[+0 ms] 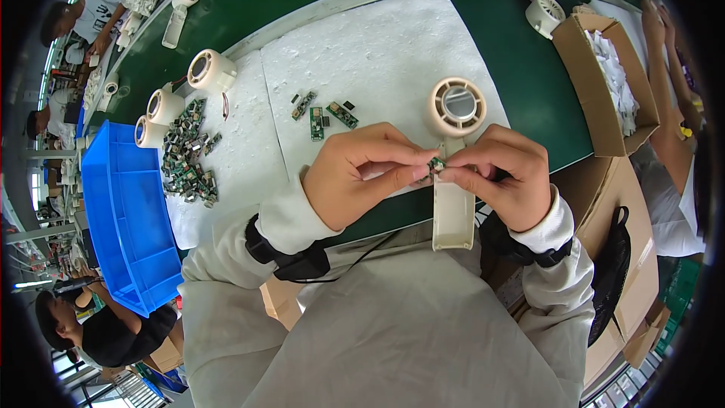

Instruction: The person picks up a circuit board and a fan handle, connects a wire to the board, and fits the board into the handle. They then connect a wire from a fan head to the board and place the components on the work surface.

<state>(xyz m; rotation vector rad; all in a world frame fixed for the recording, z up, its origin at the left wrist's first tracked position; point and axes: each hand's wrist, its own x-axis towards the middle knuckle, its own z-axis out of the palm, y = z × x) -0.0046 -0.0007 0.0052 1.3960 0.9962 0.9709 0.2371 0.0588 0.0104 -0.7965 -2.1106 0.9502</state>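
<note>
Just above a cream handheld fan, a small green circuit board (436, 164) is pinched between my two hands, mostly covered by the fingertips. My left hand (370, 174) closes thumb and forefinger on its left side. My right hand (510, 176) closes on the other side, over the fan's neck. The fan's round head (457, 107) points away from me, and its handle (454, 219) lies toward me, hollow and uncovered. Whether my fingers touch the fan or wires, I cannot tell. Left of the fan head, loose circuit boards (316, 124) lie on a white foam sheet (370, 45).
A heap of circuit boards (185, 155) covers the foam's left part. Beside it stand a blue divided bin (124, 204) and several cream fan heads (213, 71). At right, an open cardboard box (604, 94) holds white pieces. Other people sit at left and right.
</note>
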